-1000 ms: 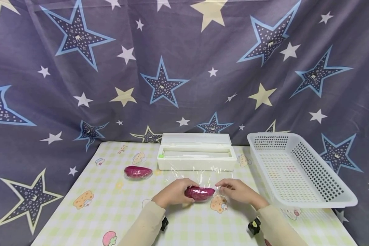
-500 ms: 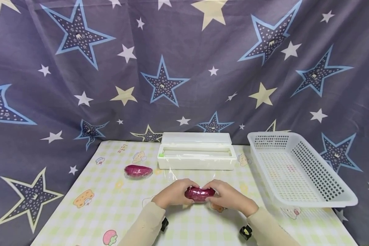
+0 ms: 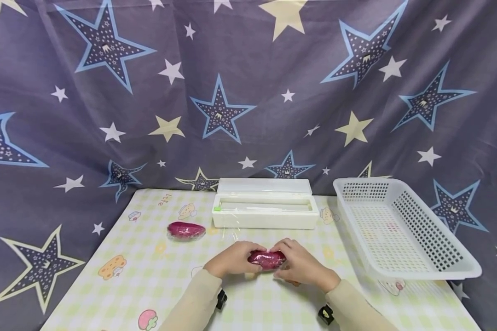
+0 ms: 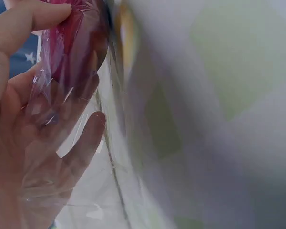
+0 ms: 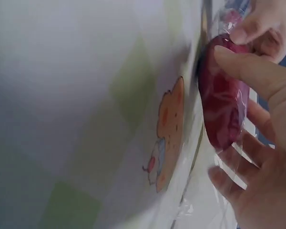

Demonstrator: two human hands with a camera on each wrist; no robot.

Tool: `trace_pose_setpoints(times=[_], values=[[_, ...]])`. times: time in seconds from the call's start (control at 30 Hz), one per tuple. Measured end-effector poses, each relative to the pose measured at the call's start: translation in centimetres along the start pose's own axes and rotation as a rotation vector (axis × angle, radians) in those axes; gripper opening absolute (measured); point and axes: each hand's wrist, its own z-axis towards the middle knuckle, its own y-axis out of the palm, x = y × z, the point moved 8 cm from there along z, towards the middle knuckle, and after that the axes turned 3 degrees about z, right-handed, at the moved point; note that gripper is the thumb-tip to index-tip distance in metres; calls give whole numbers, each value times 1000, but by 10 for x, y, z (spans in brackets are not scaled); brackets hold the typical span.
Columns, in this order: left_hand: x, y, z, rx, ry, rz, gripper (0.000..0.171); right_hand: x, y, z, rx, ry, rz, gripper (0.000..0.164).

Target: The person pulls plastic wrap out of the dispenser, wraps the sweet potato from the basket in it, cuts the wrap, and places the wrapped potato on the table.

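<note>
In the head view, a magenta-skinned sweet potato [image 3: 268, 260] wrapped in clear film lies at the middle of the table. My left hand [image 3: 233, 260] holds its left end between thumb and fingers. At the other end, my right hand [image 3: 304, 264] grips it, its thumb [image 5: 238, 64] lying along the skin in the right wrist view. Loose plastic wrap [image 4: 43, 176] hangs over the left palm and fingers in the left wrist view. A strip of film [image 3: 234, 225] glints between the hands and a white plastic wrap dispenser [image 3: 265, 221], whose lid stands raised.
Another film-wrapped sweet potato [image 3: 186, 231] lies at the left on the checked tablecloth [image 3: 120, 294]. A white perforated basket [image 3: 422, 272] stands at the right of the table. Behind everything hangs a star-patterned curtain [image 3: 248, 59].
My right hand has moved left from beside the sweet potato and now grips its right end. The film spread in front of the dispenser has narrowed toward the left. My left hand stays nearly still.
</note>
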Motion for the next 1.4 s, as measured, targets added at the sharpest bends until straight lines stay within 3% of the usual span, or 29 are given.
trace_pose_setpoints(times=[0.1,0.3,0.5,0.63,0.8,1.0,1.13,1.27,1.4], values=[[-5,0,1,-13,-32,-16,50,0,0,4,23,18,-61,55],[-11,-2,1,-36,-94,-107,45,5,3,9,24,68,-75,51],[-13,-4,-1,-41,-115,-159,38,7,3,14,17,48,-97,46],[-17,-8,-3,-19,-128,-139,46,6,2,18,1,16,-126,44],[-21,-13,-6,0,-137,-78,48,9,1,25,-49,6,-124,42],[-21,-16,-6,-2,-109,13,41,15,0,32,-111,14,-37,36],[-21,-17,-8,3,-105,50,50,18,0,34,-144,10,9,36],[-12,-24,-7,70,-51,127,61,19,-1,38,-169,12,-8,38],[7,-33,-4,152,-12,299,59,18,-3,42,-193,6,-11,37]])
